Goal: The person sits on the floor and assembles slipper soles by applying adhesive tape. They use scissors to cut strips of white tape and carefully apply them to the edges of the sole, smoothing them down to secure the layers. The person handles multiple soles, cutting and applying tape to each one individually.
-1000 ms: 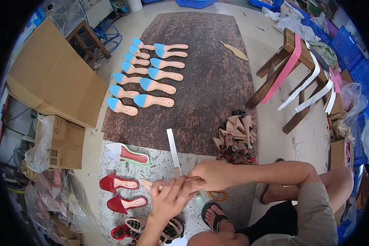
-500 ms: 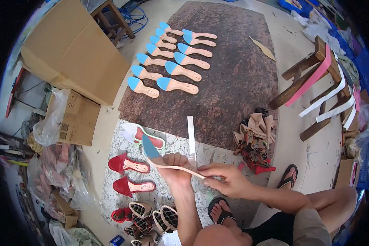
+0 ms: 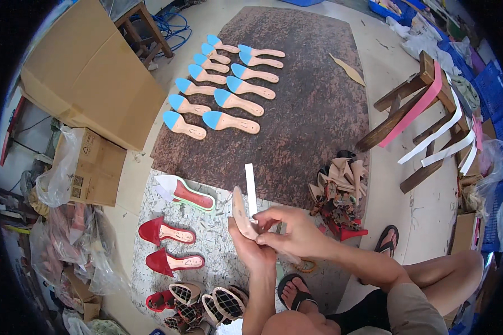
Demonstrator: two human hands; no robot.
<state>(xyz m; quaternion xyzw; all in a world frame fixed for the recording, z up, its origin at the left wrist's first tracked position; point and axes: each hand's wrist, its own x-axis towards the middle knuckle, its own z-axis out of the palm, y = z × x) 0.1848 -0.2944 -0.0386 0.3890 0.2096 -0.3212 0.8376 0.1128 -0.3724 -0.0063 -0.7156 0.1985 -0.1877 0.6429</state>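
My left hand (image 3: 252, 252) is closed round a beige shoe insole (image 3: 241, 218), its palm beneath it. The insole stands tilted, its narrow side toward me, and no blue toe shows. My right hand (image 3: 288, 231) pinches at the insole's near edge with thumb and forefinger. A narrow white strip (image 3: 250, 187) runs up from those fingertips, beside the insole; whether it is stuck to the insole I cannot tell. Left of my hands lie two red-toed insoles (image 3: 167, 230) and a green-edged one with a red middle (image 3: 194, 196).
Blue-toed insoles (image 3: 237, 103) lie in two rows on a dark mottled mat (image 3: 302, 111). Heels and patterned pieces (image 3: 341, 187) are heaped at right, near a wooden stool (image 3: 425, 95) hung with pink and white strips. Shoe uppers (image 3: 207, 301) sit at front left, cardboard boxes (image 3: 89, 72) farther left.
The insole has been turned in my hands, so its blue toe no longer shows. My right hand has shifted left and up to the white strip's lower end.
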